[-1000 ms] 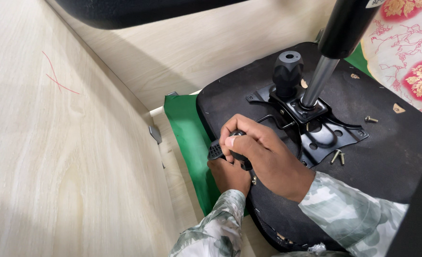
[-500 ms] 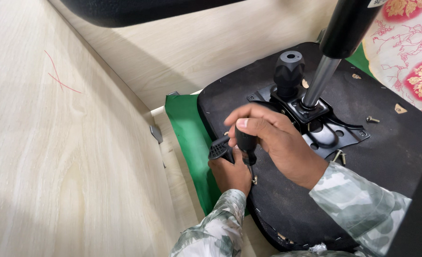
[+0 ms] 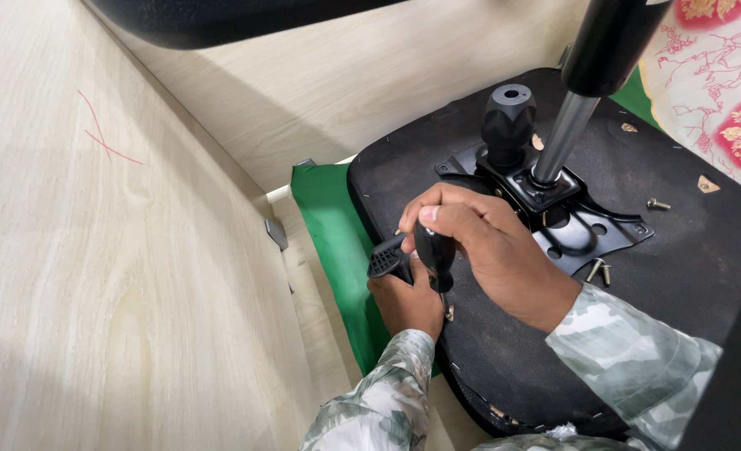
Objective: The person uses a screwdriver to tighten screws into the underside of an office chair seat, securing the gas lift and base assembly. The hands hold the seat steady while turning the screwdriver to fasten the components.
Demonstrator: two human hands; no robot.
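An upturned black chair seat (image 3: 679, 276) lies on a green sheet (image 3: 337, 242), with a black metal mechanism plate (image 3: 571, 217) and a gas-lift column (image 3: 566, 142) bolted at its middle. My right hand (image 3: 487, 250) is shut on a black screwdriver (image 3: 435, 255), held upright with its tip down at the seat's near left edge. Just left of it and partly beneath it, my left hand (image 3: 408, 301) grips a black plastic lever paddle (image 3: 385, 259) at that edge. Both sleeves are pale camouflage fabric.
Loose screws (image 3: 597, 271) lie by the plate, another screw (image 3: 657, 203) farther right. A black knob (image 3: 508, 117) stands on the plate. Pale wooden panels rise at the left and behind. A floral cloth (image 3: 721, 92) lies at the upper right.
My right hand has lifted and opened out from a tight fist, and the screwdriver handle now shows upright between its fingers. The black paddle under my left hand has come into view.
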